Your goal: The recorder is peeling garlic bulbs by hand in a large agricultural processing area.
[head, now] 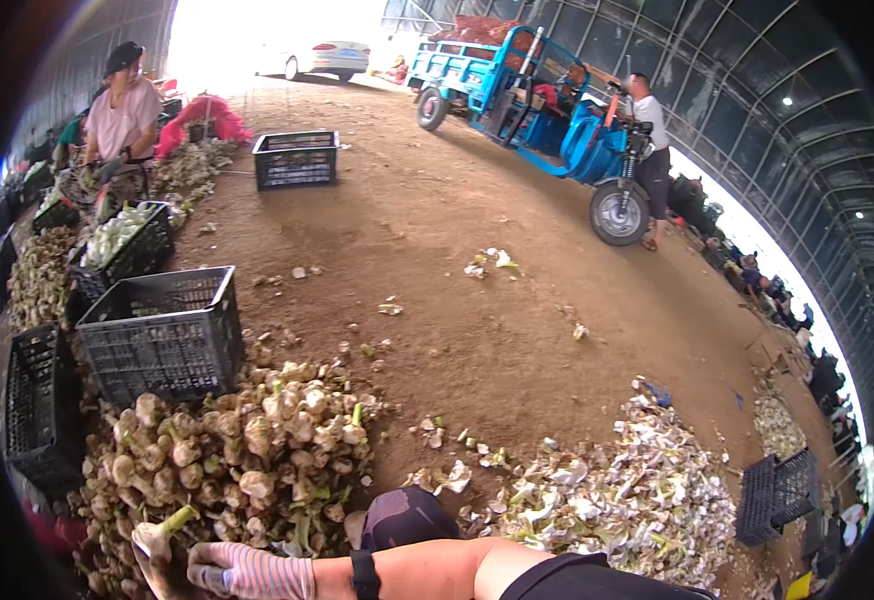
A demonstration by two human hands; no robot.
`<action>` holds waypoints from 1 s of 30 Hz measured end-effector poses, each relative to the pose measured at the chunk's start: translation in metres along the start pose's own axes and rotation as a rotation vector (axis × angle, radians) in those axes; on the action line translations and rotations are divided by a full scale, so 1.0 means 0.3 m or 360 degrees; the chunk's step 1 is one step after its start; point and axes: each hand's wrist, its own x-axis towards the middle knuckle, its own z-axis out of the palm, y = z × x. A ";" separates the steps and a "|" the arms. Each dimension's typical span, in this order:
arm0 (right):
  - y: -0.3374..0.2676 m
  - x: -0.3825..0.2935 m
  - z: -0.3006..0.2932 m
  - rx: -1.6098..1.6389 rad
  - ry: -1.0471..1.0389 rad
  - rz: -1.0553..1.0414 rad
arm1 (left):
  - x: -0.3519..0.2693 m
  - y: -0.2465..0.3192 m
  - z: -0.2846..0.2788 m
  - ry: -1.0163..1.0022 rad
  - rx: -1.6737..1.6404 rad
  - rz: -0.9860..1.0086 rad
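My right hand (251,571), in a striped knit glove with a black band at the wrist, reaches in from the lower right. Its fingers are curled; whether anything is between them cannot be told. Just left of it, a whitish garlic bulb (153,541) with a cut green stem is held by what shows of my left hand (155,576), mostly cut off by the bottom edge. Both hands are over the near edge of a heap of untrimmed garlic bulbs (257,435). My dark-clad knee (411,514) lies beyond my forearm.
Black plastic crates (167,337) stand behind and left of the heap. Peeled skins (602,495) are piled at right. A seated person (123,112) in pink handles garlic near a filled crate (126,247). Another person (648,127) stands at a blue cargo tricycle (542,112).
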 end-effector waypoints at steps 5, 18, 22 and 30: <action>0.140 0.033 -0.027 0.0057 -0.0015 0.0294 | -0.173 0.093 -0.024 0.0143 -0.0332 0.0024; 0.032 -0.020 0.045 0.0116 -0.0245 0.0106 | -0.299 0.154 -0.032 0.0393 0.0231 0.0048; -0.062 -0.030 0.055 -0.0225 -0.0391 -0.0093 | -0.319 0.134 -0.064 0.0294 -0.0186 -0.0259; -0.036 -0.021 0.055 -0.0203 -0.0324 0.0081 | -0.339 -0.116 -0.113 0.0311 0.0023 0.0240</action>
